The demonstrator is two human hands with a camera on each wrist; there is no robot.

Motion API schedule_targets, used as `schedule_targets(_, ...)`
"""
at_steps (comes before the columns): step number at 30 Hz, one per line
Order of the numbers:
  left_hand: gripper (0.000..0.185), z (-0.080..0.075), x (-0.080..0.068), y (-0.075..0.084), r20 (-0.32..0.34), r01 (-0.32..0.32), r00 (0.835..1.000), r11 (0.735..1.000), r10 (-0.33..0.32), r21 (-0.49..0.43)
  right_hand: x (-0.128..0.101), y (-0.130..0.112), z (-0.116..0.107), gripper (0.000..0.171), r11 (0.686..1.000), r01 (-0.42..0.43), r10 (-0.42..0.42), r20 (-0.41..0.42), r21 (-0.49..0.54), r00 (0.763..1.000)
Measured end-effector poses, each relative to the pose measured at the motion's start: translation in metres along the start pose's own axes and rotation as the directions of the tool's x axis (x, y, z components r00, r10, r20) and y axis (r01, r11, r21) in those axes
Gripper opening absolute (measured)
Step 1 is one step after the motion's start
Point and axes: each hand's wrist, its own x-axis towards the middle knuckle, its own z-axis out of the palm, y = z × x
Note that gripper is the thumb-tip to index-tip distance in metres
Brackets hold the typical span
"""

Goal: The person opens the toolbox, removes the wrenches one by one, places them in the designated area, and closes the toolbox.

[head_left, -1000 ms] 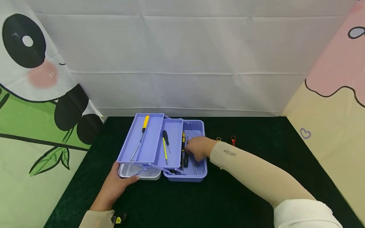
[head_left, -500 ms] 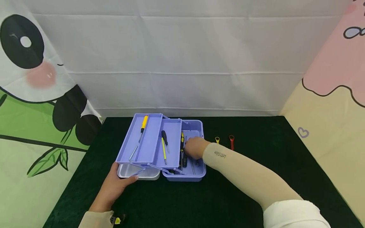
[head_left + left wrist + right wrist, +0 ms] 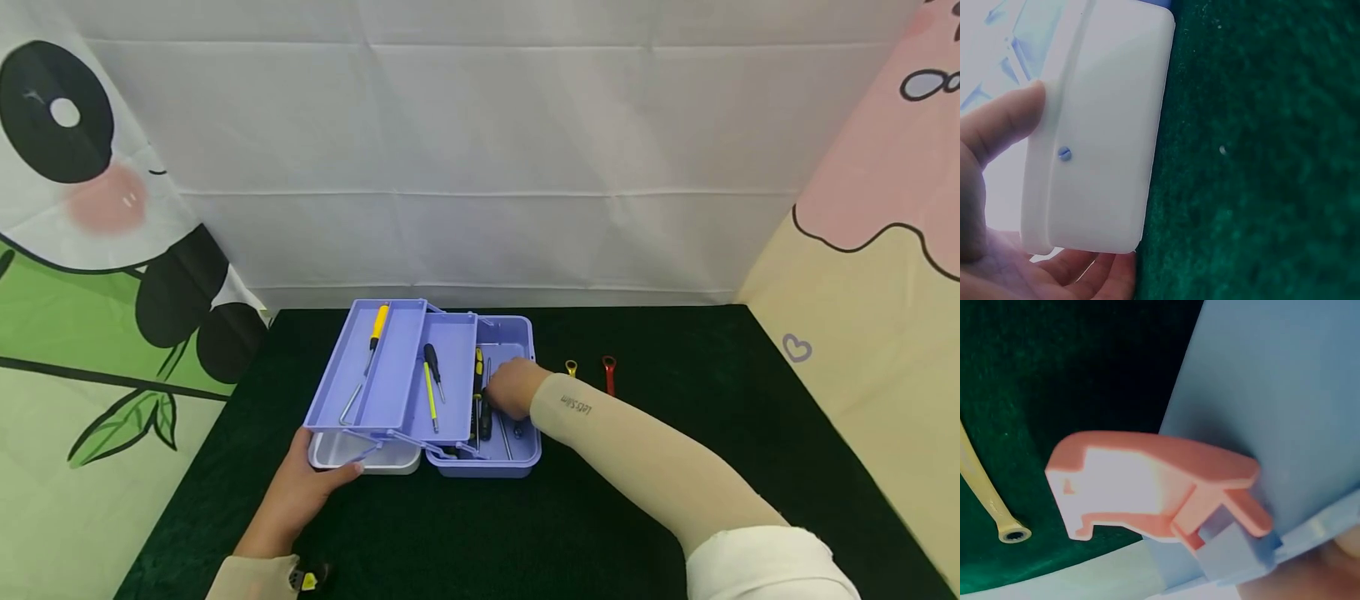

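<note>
A lavender plastic toolbox (image 3: 483, 469) with stepped trays is standing open on the worktop (image 3: 615, 517), which is wearing dark green cloth. At its seven o'clock, the left hand (image 3: 300, 490) is gripping one end of the translucent white plastic lid (image 3: 393, 460), thumb pressing on the rim, fingers curling beneath. The right hand (image 3: 512, 388) is reaching into the deep lavender base compartment (image 3: 512, 332) at three o'clock; its fingertips are hiding from view, so I cannot tell how far it is closing or whether it is holding anything.

Near that hand, at nine o'clock, a yellow-and-black handle (image 3: 478, 364) is lying; at seven, a plain black handle (image 3: 487, 422). The middle lavender tray (image 3: 455, 333) is carrying a black-handled screwdriver (image 3: 431, 357) and a slim yellow rod (image 3: 431, 392). The top lavender tray (image 3: 397, 367), at ten o'clock, is carrying a yellow-and-black-handled tool (image 3: 380, 321).

At the toolbox's three o'clock, a yellow ring-ended wrench (image 3: 572, 367) and a red ring-ended wrench (image 3: 609, 375) are lying, the right sleeve (image 3: 645, 433) partly covering them.
</note>
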Motion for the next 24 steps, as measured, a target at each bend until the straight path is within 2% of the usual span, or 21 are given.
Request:
schedule_targets(10, 0.125, 0.000, 0.000, -0.001, 0.004, -0.001, 1.000, 1.000, 0.001, -0.002, 0.002, 0.002, 0.002, 0.018, 0.995, -0.026, 0.021, 0.047, 0.100, 0.999)
schedule_targets(16, 0.124, 0.000, -0.001, 0.000, 0.005, -0.006, 1.000, 1.000, 0.006, 0.001, -0.003, 0.001, -0.003, 0.016, 0.986, -0.004, -0.007, 0.066, 0.165, 0.998)
schedule_targets(24, 0.124, 0.000, -0.001, 0.000, 0.004, 0.005, 1.000, 1.000, -0.005, 0.010, -0.003, 0.002, -0.007, 0.020, 0.980, 0.066, -0.081, 0.076, 0.187, 0.994)
